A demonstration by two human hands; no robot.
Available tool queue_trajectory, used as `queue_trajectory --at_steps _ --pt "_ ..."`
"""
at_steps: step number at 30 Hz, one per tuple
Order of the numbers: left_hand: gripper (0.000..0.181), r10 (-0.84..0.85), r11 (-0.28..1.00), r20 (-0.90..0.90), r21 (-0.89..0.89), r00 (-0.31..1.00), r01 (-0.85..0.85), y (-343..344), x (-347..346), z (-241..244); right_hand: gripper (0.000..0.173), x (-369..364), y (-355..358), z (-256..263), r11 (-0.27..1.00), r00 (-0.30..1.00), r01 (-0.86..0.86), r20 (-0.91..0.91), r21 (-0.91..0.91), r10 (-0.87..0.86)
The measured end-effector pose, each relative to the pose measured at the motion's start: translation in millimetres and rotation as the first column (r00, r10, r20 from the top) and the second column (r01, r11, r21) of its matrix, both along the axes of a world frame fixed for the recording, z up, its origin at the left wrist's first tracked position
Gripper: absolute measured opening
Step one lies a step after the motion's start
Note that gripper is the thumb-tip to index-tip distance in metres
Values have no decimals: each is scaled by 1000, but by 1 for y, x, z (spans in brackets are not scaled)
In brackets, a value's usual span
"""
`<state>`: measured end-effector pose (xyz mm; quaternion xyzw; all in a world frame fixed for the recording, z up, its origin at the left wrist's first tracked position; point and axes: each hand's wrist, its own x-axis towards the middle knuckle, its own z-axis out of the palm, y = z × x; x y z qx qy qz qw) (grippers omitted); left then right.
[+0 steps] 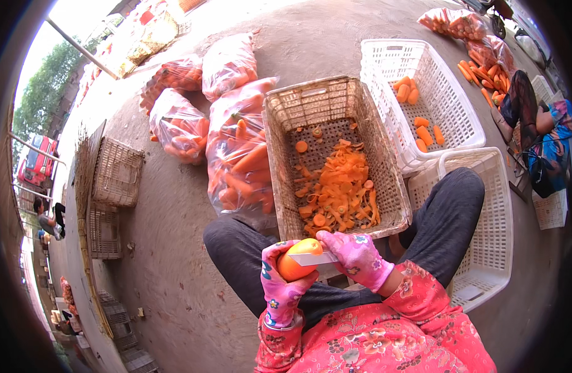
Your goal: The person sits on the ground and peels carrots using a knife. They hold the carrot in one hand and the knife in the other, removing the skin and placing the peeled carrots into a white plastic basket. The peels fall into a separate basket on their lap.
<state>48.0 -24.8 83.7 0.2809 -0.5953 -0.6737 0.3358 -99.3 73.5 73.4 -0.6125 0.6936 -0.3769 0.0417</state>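
A thick orange carrot [293, 269] is gripped in my left hand [282, 293], which wears a pink flowered glove. In my right hand [358, 259], gloved the same way, is a knife; its flat pale blade [307, 259] lies against the upper part of the carrot. The knife's handle is hidden in my fingers. Just beyond both hands stands a dirt-stained plastic crate [388, 205] between my knees. Orange peelings [344, 170] and cut carrot ends, including a round slice [301, 146], lie on its floor.
Clear bags of carrots [244, 158] stand left of the stained crate. To its right, a white crate [458, 109] holds several carrot pieces [424, 135]; another white crate [500, 233] sits by my right knee. A seated person [549, 140] is at far right, near loose carrots [486, 77]. Stacked crates [118, 170] stand left.
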Motion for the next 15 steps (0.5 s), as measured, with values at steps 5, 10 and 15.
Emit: queue_trajectory --at_steps 5,10,15 --pt "67 -158 987 -252 -1 955 163 15 -1 15 13 -33 -22 -73 826 970 239 -87 511 -227" --pt "70 -105 994 -154 -38 982 100 -1 -7 12 21 -56 -22 -79 818 913 365 1 445 -407" --pt "65 -53 927 121 -363 991 94 -24 -7 1 38 -40 -6 -5 937 97 -246 968 248 -231"
